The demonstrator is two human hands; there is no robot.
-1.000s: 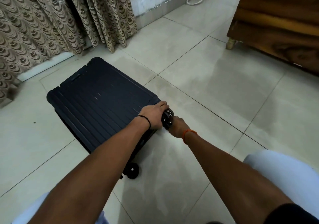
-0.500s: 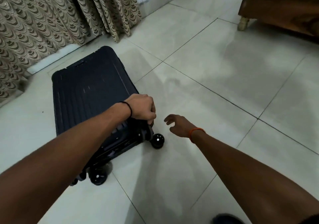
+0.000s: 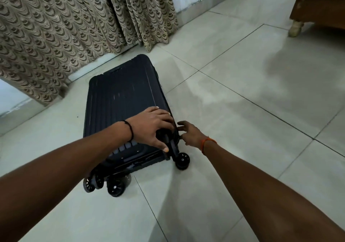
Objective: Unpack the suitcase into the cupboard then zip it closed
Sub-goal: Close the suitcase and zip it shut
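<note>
Pale floor tiles (image 3: 242,111) are occupied by a closed dark suitcase (image 3: 123,100); its five-o'clock corner is gripped by the left hand (image 3: 151,127), while the right hand (image 3: 190,134), fingers loosely spread, is held beside it.

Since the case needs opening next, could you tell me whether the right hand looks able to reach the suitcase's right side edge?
Probably yes: the right hand is already beside the suitcase at that edge, with only bare floor around it.

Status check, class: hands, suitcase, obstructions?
Left hand grips dark ribbed hard-shell suitcase corner; right hand open beside it. Suitcase flat, closed. Nothing obstructing.
</note>
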